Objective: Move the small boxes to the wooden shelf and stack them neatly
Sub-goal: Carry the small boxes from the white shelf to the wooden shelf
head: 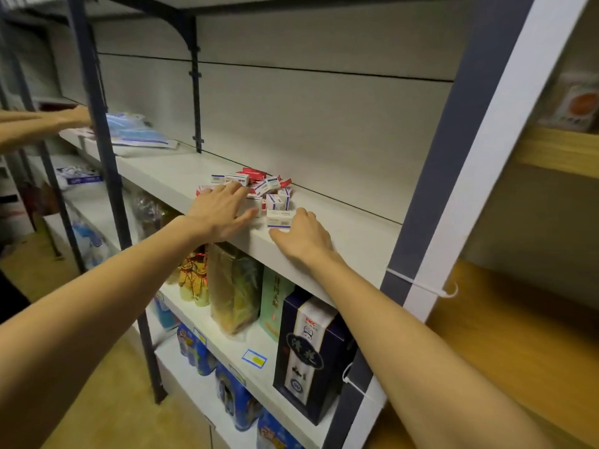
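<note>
A white metal shelf (pixel 343 218) on dark grey uprights is filling most of the view, its pale back panel (pixel 308 124) rising behind. Bagged and boxed goods are sitting on the lower tiers, among them a dark blue carton (pixel 308 354) standing upright. To the right, a wooden shelf (pixel 557 150) in light wood is standing just beside the white unit. A loose heap of small boxes (pixel 256 189), white-and-blue with some red ones, is lying on the white shelf near its front edge, pointing every which way. The nearest box (pixel 279 218) is lying with its long axis roughly along the shelf edge. The left hand (pixel 220 212) is resting flat and spread over the heap's left side, gripping nothing. The right hand (pixel 301 234) is touching the nearest box, fingers loosely curled, not clamped around it. Another person's hand (pixel 64 119) is reaching in at far left.
</note>
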Demonstrator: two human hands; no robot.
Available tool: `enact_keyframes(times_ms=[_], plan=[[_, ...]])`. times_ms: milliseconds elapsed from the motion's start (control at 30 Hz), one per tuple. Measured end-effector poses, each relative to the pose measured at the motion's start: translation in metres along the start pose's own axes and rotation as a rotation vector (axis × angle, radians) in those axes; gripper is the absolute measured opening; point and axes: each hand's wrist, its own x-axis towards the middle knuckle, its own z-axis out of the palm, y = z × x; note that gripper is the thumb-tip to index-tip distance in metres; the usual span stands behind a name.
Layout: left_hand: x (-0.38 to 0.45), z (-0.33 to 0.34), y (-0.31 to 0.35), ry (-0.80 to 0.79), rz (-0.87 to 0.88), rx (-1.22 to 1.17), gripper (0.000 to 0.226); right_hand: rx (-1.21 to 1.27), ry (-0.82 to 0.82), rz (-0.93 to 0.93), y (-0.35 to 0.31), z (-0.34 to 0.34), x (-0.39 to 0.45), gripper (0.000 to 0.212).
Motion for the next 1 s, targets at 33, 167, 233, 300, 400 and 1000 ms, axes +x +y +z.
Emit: enact_keyframes(times_ms=[33,167,233,300,400,1000], plan=[[0.006,0.001,-0.002,0.0,0.017,-0.01,0.068,0.006,0.016,0.002,-0.001,0.002,0.003,0.068],[0.027,0.005,-0.014,0.055,0.116,-0.015,0.065,0.014,0.055,0.008,-0.003,0.008,0.018,0.079],[0.036,0.008,-0.022,0.06,0.187,-0.007,0.064,-0.008,0.072,0.008,-0.006,0.012,0.025,0.083],[0.045,0.012,-0.031,0.069,0.255,-0.008,0.063,-0.042,0.093,0.029,-0.01,0.016,0.033,0.089],[0.059,0.02,-0.047,0.152,0.381,-0.018,0.064,-0.055,0.104,0.083,-0.021,0.022,0.047,0.104],[0.15,0.051,-0.164,0.058,0.412,-0.37,0.067,0.02,0.292,0.369,-0.074,0.038,0.131,0.08]])
